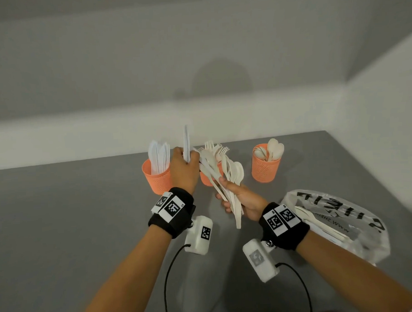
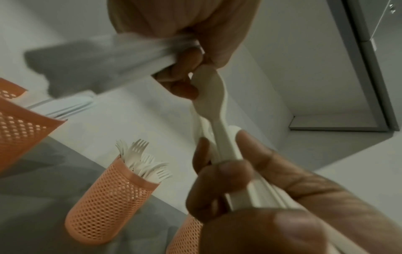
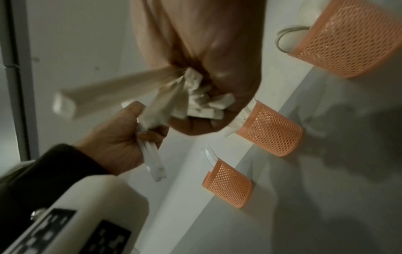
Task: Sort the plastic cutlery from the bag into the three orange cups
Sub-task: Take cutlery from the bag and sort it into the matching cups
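Observation:
My left hand (image 1: 186, 165) grips a few white knives (image 1: 186, 142) upright, just right of the knife cup (image 1: 156, 178). Its fingers (image 2: 180, 86) touch the top of a bundle of forks and spoons (image 1: 225, 172), which my right hand (image 1: 236, 200) grips by the handles (image 3: 202, 104). The bundle hangs in front of the fork cup (image 1: 207, 179), partly hiding it. The spoon cup (image 1: 265, 165) stands further right. All three orange mesh cups hold cutlery. The plastic bag (image 1: 345, 223) lies at the right with more cutlery inside.
The cups stand in a row near the back edge of the grey table (image 1: 73, 220), against a white wall. Wrist cameras with black cables hang under both forearms. The bag reaches close to the table's right edge.

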The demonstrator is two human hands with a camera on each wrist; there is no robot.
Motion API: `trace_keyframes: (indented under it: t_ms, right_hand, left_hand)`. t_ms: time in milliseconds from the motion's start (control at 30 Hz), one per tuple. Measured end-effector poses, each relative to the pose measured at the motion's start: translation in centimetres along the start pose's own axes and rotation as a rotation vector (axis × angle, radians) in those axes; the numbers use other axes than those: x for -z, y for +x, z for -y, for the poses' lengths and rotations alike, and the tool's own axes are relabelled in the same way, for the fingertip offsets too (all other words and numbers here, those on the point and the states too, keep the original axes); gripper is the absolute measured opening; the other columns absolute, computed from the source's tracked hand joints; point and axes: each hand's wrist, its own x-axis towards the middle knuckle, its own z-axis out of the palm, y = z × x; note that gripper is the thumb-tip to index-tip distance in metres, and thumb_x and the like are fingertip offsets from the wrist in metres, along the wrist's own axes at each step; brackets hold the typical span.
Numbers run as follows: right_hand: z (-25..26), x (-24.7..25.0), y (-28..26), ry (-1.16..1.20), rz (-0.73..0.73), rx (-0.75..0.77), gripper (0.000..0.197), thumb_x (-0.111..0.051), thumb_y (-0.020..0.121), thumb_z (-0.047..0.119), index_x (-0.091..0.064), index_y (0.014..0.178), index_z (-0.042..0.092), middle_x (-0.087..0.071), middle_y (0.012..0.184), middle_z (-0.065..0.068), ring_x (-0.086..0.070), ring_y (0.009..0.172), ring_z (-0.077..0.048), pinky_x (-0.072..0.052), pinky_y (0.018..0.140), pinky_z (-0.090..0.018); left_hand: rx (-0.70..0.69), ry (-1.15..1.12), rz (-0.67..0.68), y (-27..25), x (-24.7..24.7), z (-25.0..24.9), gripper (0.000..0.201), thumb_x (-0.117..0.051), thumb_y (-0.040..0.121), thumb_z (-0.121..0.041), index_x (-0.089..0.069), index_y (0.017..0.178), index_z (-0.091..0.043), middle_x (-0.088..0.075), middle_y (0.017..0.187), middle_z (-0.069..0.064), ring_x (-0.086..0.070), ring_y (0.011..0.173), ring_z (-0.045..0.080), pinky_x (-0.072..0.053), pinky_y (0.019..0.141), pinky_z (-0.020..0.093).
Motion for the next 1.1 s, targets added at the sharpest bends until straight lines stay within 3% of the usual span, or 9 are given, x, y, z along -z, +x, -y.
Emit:
trace_keyframes:
  t_ms: [133, 300, 433, 533, 633, 733, 900, 967, 1100]
  right_hand:
    - [0.3, 0.1, 0.1, 0.023, 0.04, -0.085, 0.021, -0.045, 0.096, 0.035, -0.054, 0.103, 0.017, -0.064, 0.067, 0.0, -0.044, 0.04, -0.006, -0.04, 0.04, -0.016]
    - [0.1, 0.2, 0.6, 0.04, 0.009, -0.039, 0.022, -0.046, 0.096, 0.032, -0.058, 0.103, 0.015, -0.048, 0.059, 0.003, -0.041, 0.043, -0.006, -0.038, 0.042, -0.015]
    - [0.1, 0.1, 1.1, 0.091, -0.092, 0.035, 0.017, -0.046, 0.096, 0.03, -0.056, 0.093, 0.016, -0.045, 0.063, -0.001, -0.042, 0.042, -0.006, -0.038, 0.04, -0.016]
    - [0.0, -0.1, 1.4, 0.108, -0.132, 0.058, 0.02, -0.046, 0.097, 0.03, -0.057, 0.09, 0.015, -0.047, 0.063, -0.002, -0.044, 0.04, -0.006, -0.039, 0.04, -0.017]
    - [-0.2, -0.6, 1.7, 0.063, -0.111, 0.078, 0.018, -0.045, 0.098, 0.028, -0.056, 0.091, 0.016, -0.046, 0.062, -0.002, -0.044, 0.04, -0.006, -0.038, 0.04, -0.017]
    - [-0.2, -0.6, 2.0, 0.066, -0.15, 0.091, 0.014, -0.044, 0.098, 0.019, -0.056, 0.091, 0.015, -0.05, 0.062, -0.001, -0.046, 0.043, -0.006, -0.039, 0.04, -0.017]
    - [-0.6, 1.4, 2.3, 0.088, -0.259, 0.08, 0.012, -0.043, 0.099, 0.016, -0.051, 0.09, 0.017, -0.044, 0.066, -0.003, -0.046, 0.039, -0.005, -0.042, 0.04, -0.018]
    - [-0.6, 2.2, 2.3, 0.069, -0.252, 0.076, 0.008, -0.045, 0.098, 0.018, -0.051, 0.092, 0.019, -0.045, 0.067, -0.002, -0.045, 0.038, -0.004, -0.042, 0.039, -0.018]
    - [-0.2, 2.9, 2.5, -0.008, -0.187, 0.02, 0.007, -0.045, 0.097, 0.027, -0.05, 0.096, 0.022, -0.044, 0.064, 0.002, -0.036, 0.037, -0.002, -0.035, 0.038, -0.015]
  left_hand:
    - [-0.026, 0.007, -0.025, -0.1, -0.5, 0.0, 0.008, -0.047, 0.092, -0.011, -0.042, 0.091, -0.006, -0.048, 0.068, -0.003, -0.047, 0.06, 0.012, -0.038, 0.052, 0.013]
    - [-0.075, 0.057, -0.023, -0.1, -0.6, -0.3, 0.026, -0.06, 0.086, -0.012, -0.047, 0.108, -0.006, -0.052, 0.07, -0.008, -0.052, 0.061, 0.004, -0.042, 0.054, 0.008]
    - [-0.142, 0.057, -0.037, -0.9, -0.5, -0.2, 0.015, -0.065, 0.083, -0.013, -0.059, 0.093, -0.005, -0.06, 0.073, 0.002, -0.056, 0.064, 0.014, -0.045, 0.057, 0.017]
    - [-0.076, -0.088, -0.064, -2.3, -1.3, 0.3, 0.004, -0.062, 0.086, -0.01, -0.06, 0.087, -0.007, -0.06, 0.071, -0.002, -0.058, 0.062, 0.001, -0.045, 0.055, 0.007]
    - [0.026, -0.147, -0.038, -3.2, -2.3, 1.2, 0.014, -0.055, 0.091, -0.01, -0.057, 0.077, -0.014, -0.057, 0.067, -0.004, -0.056, 0.055, -0.005, -0.045, 0.056, 0.009]
    - [0.175, -0.284, -0.092, -3.1, -2.0, 1.7, 0.028, -0.046, 0.096, -0.015, -0.054, 0.069, -0.014, -0.054, 0.062, -0.001, -0.052, 0.052, 0.006, -0.044, 0.052, 0.014]
    - [0.444, -0.606, -0.151, -0.6, 1.6, 4.3, 0.035, -0.043, 0.098, -0.028, -0.046, 0.067, -0.012, -0.044, 0.037, -0.007, -0.048, 0.035, 0.008, -0.048, 0.044, 0.02]
    - [0.446, -0.53, -0.141, 0.7, 3.3, 5.9, 0.03, -0.045, 0.098, -0.026, -0.049, 0.071, -0.012, -0.039, 0.034, -0.01, -0.039, 0.03, 0.006, -0.041, 0.038, 0.018]
    - [0.347, -0.19, -0.229, 5.1, 6.5, 6.7, 0.042, -0.06, 0.088, -0.038, -0.044, 0.056, -0.016, -0.038, 0.029, -0.01, -0.036, 0.029, 0.006, -0.033, 0.038, 0.016]
